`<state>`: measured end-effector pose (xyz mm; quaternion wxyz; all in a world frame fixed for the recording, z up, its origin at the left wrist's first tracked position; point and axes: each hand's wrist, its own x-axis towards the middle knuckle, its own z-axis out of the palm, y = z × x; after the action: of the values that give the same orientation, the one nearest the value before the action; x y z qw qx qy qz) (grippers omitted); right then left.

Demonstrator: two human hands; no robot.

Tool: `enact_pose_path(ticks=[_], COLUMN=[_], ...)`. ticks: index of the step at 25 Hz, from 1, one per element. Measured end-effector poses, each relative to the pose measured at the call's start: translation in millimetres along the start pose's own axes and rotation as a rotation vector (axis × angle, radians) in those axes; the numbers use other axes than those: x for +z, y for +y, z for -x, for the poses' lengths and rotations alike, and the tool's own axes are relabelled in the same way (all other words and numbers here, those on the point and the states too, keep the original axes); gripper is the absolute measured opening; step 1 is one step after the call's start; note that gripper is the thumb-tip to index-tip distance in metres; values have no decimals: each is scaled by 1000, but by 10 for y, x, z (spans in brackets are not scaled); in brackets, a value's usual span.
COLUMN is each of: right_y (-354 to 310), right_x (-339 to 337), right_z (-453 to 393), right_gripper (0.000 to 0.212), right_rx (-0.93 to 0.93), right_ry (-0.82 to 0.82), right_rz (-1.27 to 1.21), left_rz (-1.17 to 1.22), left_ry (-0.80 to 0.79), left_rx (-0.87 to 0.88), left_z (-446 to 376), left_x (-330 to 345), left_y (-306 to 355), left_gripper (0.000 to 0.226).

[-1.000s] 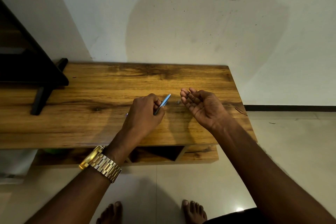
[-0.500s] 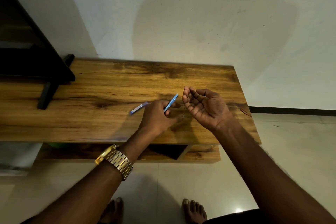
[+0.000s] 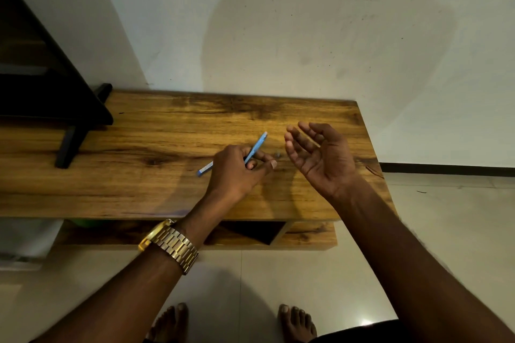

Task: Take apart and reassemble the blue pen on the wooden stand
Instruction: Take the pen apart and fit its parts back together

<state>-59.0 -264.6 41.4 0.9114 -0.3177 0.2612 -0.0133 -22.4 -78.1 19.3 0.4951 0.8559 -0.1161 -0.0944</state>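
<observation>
My left hand (image 3: 237,170), with a gold watch on the wrist, grips a light blue pen barrel (image 3: 257,146) that points up and to the right. A second blue pen piece (image 3: 205,169) lies flat on the wooden stand (image 3: 139,175), just left of that hand. A tiny dark part (image 3: 277,153) rests on the wood between my hands. My right hand (image 3: 317,156) hovers palm up to the right of the barrel, fingers apart, holding nothing.
A black stand leg (image 3: 69,145) and a dark slanted panel (image 3: 41,86) occupy the left end of the wooden top. A white wall rises behind. The stand's right edge drops to a tiled floor, where my bare feet show below.
My right hand has spread wider and drifted slightly right, away from the barrel. My left hand keeps its hold on the barrel, and the second pen piece has come into view beside it.
</observation>
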Motion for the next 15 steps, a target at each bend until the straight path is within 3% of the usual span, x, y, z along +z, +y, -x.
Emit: enact_pose_path(ticks=[3,5,13,15], right_y=[21,112,250,201], right_x=[-88,-96,-39,-9], right_z=[-14,3,1,-1], right_gripper=[19,18,8,7], right_rx=[-332,-373,-398,-383], right_ry=[7,-73,-117,-105], right_rz=[757,988,1048,843], left_rz=[47,31,-52,-45], left_ry=[71,79,54,34], left_rx=[21,37,80,107], left_z=[-34,-43,-24,-17], left_x=[-86,-107,-146,-183], left_y=[33,41,2,27], left_gripper=[7,14,26,28])
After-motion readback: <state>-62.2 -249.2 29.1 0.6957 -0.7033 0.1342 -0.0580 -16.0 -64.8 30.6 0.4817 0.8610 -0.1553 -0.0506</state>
